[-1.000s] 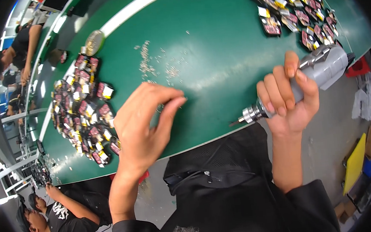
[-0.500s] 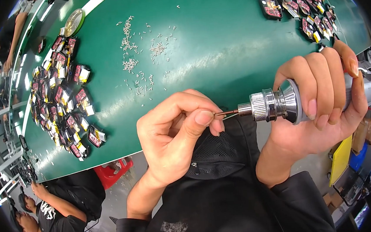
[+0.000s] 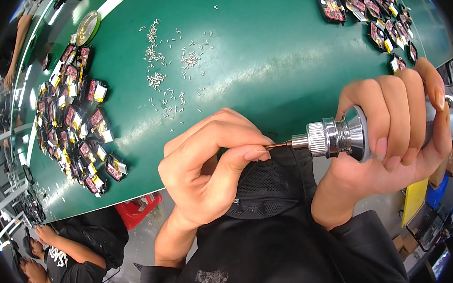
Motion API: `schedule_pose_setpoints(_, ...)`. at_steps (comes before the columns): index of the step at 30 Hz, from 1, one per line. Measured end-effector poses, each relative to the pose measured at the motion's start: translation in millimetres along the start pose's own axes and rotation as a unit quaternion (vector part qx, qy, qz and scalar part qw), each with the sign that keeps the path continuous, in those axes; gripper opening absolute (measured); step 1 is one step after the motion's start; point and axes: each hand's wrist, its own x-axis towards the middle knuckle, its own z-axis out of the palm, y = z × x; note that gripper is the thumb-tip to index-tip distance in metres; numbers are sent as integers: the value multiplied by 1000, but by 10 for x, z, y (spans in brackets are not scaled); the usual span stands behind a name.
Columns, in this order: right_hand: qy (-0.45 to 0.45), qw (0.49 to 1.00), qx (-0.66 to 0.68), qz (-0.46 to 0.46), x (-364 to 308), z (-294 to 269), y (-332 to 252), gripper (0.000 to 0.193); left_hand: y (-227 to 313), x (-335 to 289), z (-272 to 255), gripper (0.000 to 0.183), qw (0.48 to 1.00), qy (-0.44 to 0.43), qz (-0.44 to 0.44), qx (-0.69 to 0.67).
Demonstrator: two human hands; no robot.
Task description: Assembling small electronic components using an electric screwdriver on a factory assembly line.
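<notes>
Here the green worktop [image 3: 283,57] fills the upper part of the view and curves away to both sides, but the person holds both hands in front of the chest, on the near side of its edge and not resting on it. On the left part of the worktop lies a dense heap of small red and black parts [image 3: 73,127], and a second heap of the same parts [image 3: 373,10] lies at the far right corner; between them, well apart from the hands, a scatter of tiny pale screws [image 3: 170,71] is spread on the green surface. The right hand [image 3: 396,128] wraps around the body of a metal screwdriver [image 3: 338,137], with all fingers closed firmly on it and the thumb hidden behind. The long axis of the tool lies almost level, from right to left, and its thin dark bit [image 3: 279,145] points straight toward the left hand [image 3: 207,164]. The left hand is therefore the nearer one to the tip: its thumb and forefinger are pressed together in a pinch exactly at the end of the bit, touching it. Whether a screw sits between these fingers cannot be told, because it would be too small and covered.
</notes>
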Motion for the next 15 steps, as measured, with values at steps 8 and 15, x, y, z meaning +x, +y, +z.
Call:
schedule_pose_setpoints(8, -42, 994, -98, 34, 6, -65, -60, 12, -61, 66, 23, 18, 972, -6, 130, 198)
schedule_pose_setpoints(15, -30, 999, -29, 28, 88, -116, 64, 11, 90, 168, -186, 15, 952, -28, 91, 291)
